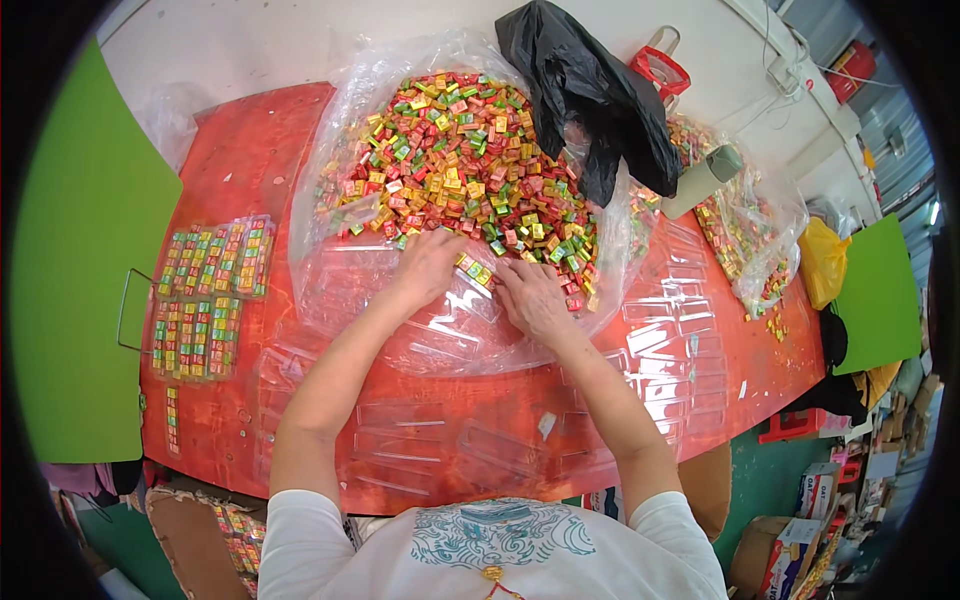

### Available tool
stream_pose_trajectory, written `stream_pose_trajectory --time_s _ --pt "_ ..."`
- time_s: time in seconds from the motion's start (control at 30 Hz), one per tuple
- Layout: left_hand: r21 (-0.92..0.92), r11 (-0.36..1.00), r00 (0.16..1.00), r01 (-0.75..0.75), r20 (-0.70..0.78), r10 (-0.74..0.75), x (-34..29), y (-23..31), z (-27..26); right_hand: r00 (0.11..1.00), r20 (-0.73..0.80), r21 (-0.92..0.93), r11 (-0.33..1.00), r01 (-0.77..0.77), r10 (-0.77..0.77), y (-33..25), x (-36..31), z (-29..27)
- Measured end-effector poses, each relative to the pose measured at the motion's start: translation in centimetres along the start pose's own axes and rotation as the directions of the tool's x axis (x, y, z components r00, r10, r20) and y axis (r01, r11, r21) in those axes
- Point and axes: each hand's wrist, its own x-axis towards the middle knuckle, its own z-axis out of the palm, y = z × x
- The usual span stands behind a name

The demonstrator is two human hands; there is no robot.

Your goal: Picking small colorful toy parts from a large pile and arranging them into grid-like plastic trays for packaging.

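A short row of small wrapped candies (473, 269) in yellow, green and red lies between my two hands, in what looks like a narrow clear plastic tray. My left hand (428, 268) is at the row's left end, its fingers curled at the front edge of a large candy heap (450, 160). What those fingers hold is hidden. At the right end of the row is my right hand (535, 300), fingers bent toward the candies; I cannot make out what is in them. Under the heap and both hands spreads a big clear plastic bag (420, 340).
Filled candy trays (200, 270) are lined up at the left of the red table (240, 130). Clear trays (660, 340) lie at right and along the front. A black plastic bag (590, 95), a pale green bottle (700, 182) and another candy bag (745, 230) stand behind, right.
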Motion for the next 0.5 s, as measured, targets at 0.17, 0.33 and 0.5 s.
stream_pose_trajectory --time_s 0.17,0.33,0.5 --pt "-0.609 0.761 0.959 0.223 -0.001 -0.282 0.7 -2.7 -0.3 0.996 0.063 -0.054 0.996 -0.064 0.068 -0.7 0.8 1.0" --pt "-0.733 0.617 0.936 0.286 0.075 -0.345 0.3 -3.3 -0.4 0.993 0.082 -0.103 0.992 -0.08 0.088 -0.5 1.2 1.2" --pt "-0.541 0.801 0.956 0.256 0.018 -0.293 0.0 -1.6 -1.5 0.961 0.133 0.068 0.965 -0.254 0.244 0.7 0.6 1.6"
